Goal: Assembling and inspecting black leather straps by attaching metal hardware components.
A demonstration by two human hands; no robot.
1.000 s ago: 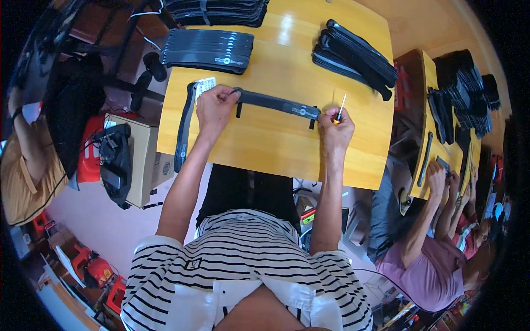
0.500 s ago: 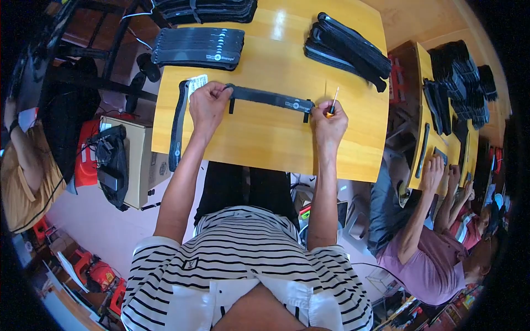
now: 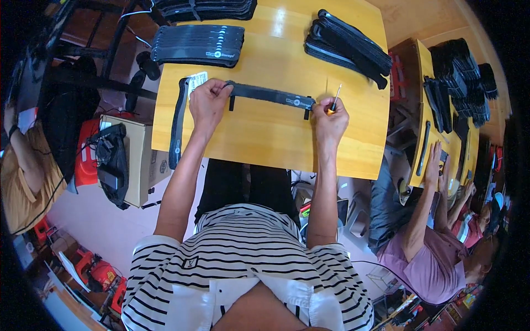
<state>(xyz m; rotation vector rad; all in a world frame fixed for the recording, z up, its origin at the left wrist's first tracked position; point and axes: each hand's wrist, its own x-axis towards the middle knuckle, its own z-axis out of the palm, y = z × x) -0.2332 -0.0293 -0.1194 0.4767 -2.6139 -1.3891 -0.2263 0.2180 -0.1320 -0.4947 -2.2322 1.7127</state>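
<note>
A black strap [image 3: 264, 95] with pale print near its right end is stretched between my hands over the yellow table [image 3: 259, 138]. My left hand [image 3: 208, 105] pinches its left end. At the right end, my right hand [image 3: 331, 121] has its fingertips closed on the strap. That same hand also grips a small screwdriver [image 3: 335, 100] with an orange-and-black handle, its thin metal shaft pointing up. Two short dark tabs [image 3: 232, 103] show below the strap, one near each end. Beside my left hand lies another black strap [image 3: 177, 127], with a white printed label [image 3: 196, 81] near its top.
Stacked black straps [image 3: 199, 46] lie at the table's far left, with another bundle [image 3: 207, 10] behind. More straps [image 3: 348, 48] are piled at the far right. A cardboard box [image 3: 135, 160] stands left of the table. At right, a co-worker [image 3: 428, 254] handles straps at another table.
My hands and the strap keep nearly the same place; the view has shifted slightly. The co-worker's hands at the right have moved a little.
</note>
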